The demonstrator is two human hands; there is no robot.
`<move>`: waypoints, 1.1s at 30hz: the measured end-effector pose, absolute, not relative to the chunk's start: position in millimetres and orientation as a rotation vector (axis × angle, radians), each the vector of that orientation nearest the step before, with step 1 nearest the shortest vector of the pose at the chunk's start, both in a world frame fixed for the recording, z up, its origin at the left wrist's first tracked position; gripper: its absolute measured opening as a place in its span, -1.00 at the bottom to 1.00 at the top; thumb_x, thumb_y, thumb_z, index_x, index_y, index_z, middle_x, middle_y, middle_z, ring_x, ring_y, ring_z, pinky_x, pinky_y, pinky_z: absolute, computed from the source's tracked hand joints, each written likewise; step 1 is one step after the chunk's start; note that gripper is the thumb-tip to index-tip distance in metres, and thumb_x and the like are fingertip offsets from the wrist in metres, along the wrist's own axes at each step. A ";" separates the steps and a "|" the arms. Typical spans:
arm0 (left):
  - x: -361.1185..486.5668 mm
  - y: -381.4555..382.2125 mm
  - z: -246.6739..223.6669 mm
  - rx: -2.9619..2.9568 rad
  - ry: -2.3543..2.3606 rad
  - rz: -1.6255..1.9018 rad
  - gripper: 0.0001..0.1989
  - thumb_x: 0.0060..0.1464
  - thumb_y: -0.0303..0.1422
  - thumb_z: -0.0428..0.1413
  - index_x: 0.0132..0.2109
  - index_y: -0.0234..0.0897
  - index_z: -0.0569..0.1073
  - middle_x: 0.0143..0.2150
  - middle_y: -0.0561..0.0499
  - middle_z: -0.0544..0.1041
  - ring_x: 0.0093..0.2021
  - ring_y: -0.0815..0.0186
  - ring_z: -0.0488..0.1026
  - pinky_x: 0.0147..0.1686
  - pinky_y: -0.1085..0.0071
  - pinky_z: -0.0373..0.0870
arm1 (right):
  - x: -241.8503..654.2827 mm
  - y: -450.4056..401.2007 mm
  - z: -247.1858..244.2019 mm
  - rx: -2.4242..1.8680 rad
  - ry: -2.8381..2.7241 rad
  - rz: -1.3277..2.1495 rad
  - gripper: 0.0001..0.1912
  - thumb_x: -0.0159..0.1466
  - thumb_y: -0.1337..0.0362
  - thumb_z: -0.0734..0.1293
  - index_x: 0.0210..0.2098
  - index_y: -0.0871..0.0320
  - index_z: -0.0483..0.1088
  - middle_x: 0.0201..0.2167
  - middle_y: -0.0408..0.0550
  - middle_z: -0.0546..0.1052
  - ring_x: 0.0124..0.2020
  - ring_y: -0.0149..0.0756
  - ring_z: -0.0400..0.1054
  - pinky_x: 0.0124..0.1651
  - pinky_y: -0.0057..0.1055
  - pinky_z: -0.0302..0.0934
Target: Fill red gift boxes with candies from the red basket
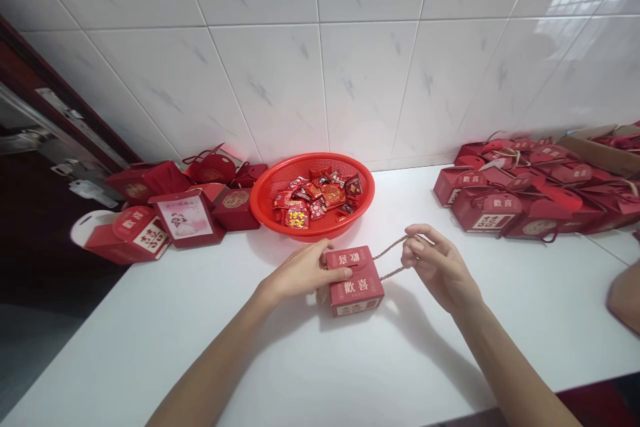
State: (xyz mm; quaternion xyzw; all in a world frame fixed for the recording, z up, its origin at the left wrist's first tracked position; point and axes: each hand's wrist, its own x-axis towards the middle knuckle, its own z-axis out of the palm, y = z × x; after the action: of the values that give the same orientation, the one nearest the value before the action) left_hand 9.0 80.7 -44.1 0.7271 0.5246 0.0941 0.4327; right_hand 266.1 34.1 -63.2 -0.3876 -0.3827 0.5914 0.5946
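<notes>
A small red gift box [363, 287] with pale lettering rests on the white table, its top flaps closed. My left hand [310, 270] grips the box from the left, thumb lying across the top. With thumb and fingertips pinched, my right hand [435, 263] pulls the twisted cord handle [391, 273] out to the right, and its two strands look taut. Part of another cord shows under my left hand at the box's left side. Just behind the box stands a red plastic basket [313, 235] holding wrapped sweets [317, 197].
Several red gift boxes [193, 217] stand at the left end of the table [240, 373]. More boxes [500, 210] crowd the right side, near a brown carton [585, 150]. A tiled wall [370, 80] runs behind. Part of another person's arm [625, 297] shows at the right edge.
</notes>
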 end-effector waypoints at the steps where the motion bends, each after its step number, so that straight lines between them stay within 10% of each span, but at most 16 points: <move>1: 9.2 80.3 -43.6 1.802 1.314 0.206 -0.37 0.01 0.10 0.21 0.06 -0.24 0.36 -0.08 -0.07 0.60 -0.17 0.11 0.56 -0.24 0.30 0.41 | 265.5 32.8 -59.0 -0.883 -0.917 1.361 -0.65 0.08 0.14 0.56 -0.21 0.10 0.48 -0.52 -0.17 0.46 -0.49 -0.40 0.29 -0.36 -0.40 0.22; 8: 13.8 75.3 -38.5 1.887 1.415 0.297 -0.32 -0.02 0.12 0.24 0.11 -0.21 0.39 0.03 -0.12 0.57 0.02 -0.03 0.52 -0.15 0.24 0.43 | 247.6 22.8 -37.8 -0.929 -1.380 1.239 -0.78 0.25 0.13 0.44 -0.25 0.15 0.48 -0.37 -0.08 0.52 -0.50 -0.42 0.27 -0.42 -0.40 0.25; 16: -6.3 82.0 -10.3 1.569 1.202 0.502 -0.23 0.10 0.09 0.20 0.30 -0.29 0.28 -0.39 0.04 0.53 -0.32 0.19 0.55 -0.24 0.27 0.47 | 244.4 30.3 -21.6 -1.003 -1.577 1.137 -0.74 0.30 0.09 0.39 -0.19 0.16 0.47 -0.23 -0.01 0.53 -0.36 -0.34 0.40 -0.31 -0.36 0.37; 24: -17.7 66.6 17.7 1.219 0.673 0.743 -0.30 0.17 -0.02 0.20 0.36 -0.14 0.24 0.17 -0.22 0.53 0.27 -0.10 0.39 0.18 -0.05 0.38 | 247.6 43.0 -3.9 -1.046 -1.621 1.083 -0.77 0.29 0.11 0.39 -0.19 0.14 0.46 -0.32 -0.07 0.55 -0.30 -0.29 0.45 -0.20 -0.32 0.35; 33: 43.2 54.3 27.1 1.437 0.540 0.556 -0.10 0.23 -0.02 0.15 0.52 -0.07 -0.14 0.51 -0.11 0.06 0.52 -0.02 -0.16 0.44 -0.01 -0.09 | 235.9 42.8 -9.6 -1.155 -1.647 0.779 -0.68 0.25 0.34 0.32 0.01 0.11 0.35 -0.38 -0.18 0.54 -0.35 -0.33 0.45 -0.20 -0.36 0.33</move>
State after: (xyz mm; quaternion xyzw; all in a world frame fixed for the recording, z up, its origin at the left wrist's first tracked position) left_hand 43.2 54.3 27.1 0.6415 0.2408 0.2482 0.6848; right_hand 235.9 42.8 -9.6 -0.4718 -0.6729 0.3184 0.4725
